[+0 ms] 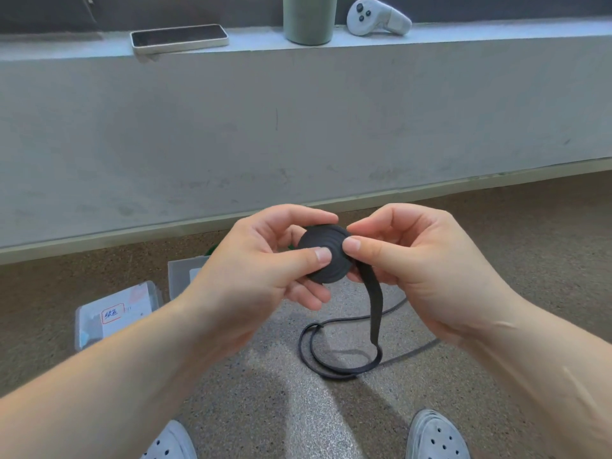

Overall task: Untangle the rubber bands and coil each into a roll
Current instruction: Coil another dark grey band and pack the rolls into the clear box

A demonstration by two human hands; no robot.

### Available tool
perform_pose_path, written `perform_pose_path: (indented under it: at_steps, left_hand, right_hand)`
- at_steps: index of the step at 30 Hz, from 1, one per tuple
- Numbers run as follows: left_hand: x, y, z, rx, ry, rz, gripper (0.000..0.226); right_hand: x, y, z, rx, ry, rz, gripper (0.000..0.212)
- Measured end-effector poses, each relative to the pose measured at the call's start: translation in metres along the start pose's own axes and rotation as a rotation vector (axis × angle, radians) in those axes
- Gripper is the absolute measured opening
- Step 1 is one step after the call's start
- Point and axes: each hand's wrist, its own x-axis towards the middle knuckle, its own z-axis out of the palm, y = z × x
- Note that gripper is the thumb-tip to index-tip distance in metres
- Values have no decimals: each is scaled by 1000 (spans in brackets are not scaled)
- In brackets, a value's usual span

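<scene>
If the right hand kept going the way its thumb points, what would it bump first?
Probably the thumb of the left hand. The right hand pinches the black roll, its thumb pointing left across it, where the left thumb presses just ahead. Depth is unclear.

Ledge [463,38]: grey concrete, running the full width at the top of the view. Three items stand on it, well apart.
- Phone [178,37]: lies flat, screen up and dark, in a pale case, towards the left.
- Tumbler [309,19]: pale green, upright, near the centre; its top is cut off by the frame.
- Controller [377,17]: white, with dark buttons and a stick, just right of the tumbler.

Wall [298,127]: grey, scuffed, below the ledge.

Floor [530,243]: speckled brown.

Box [139,293]: clear plastic, on the floor at left, bearing a red-bordered label [112,313] with blue writing. A second box [180,276] stands just behind it.

Shoes [437,435]: pale, perforated, at the bottom edge.
</scene>
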Motion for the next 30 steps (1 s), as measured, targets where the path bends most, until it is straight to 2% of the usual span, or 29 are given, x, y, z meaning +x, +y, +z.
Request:
perform_pose_path:
  at_steps: [4,12,15,19,22,24,30]
  left_hand:
    - [-1,-2,3,-139,44,-17,28]
    - [-2,-9,9,-159,93,-1,27]
    - [-1,-6,5,-68,32,-51,26]
    - [3,7,-9,168,-98,-98,24]
    - [2,12,-11,201,-123,-83,30]
    - [0,11,-7,151,-90,-58,34]
    - [-1,3,2,-153,69,-56,27]
  right_hand:
    - [-1,0,2,62,-16,29,14]
    - [-3,5,7,9,81,-76,8]
    - [-1,3,3,-49,64,-80,8]
    - [1,0,-2,-96,-72,-33,8]
    - [2,0,-1,-84,-77,-32,8]
    - [2,-2,-1,-44,-45,-34,8]
    - [0,-1,2,-4,-3,-50,7]
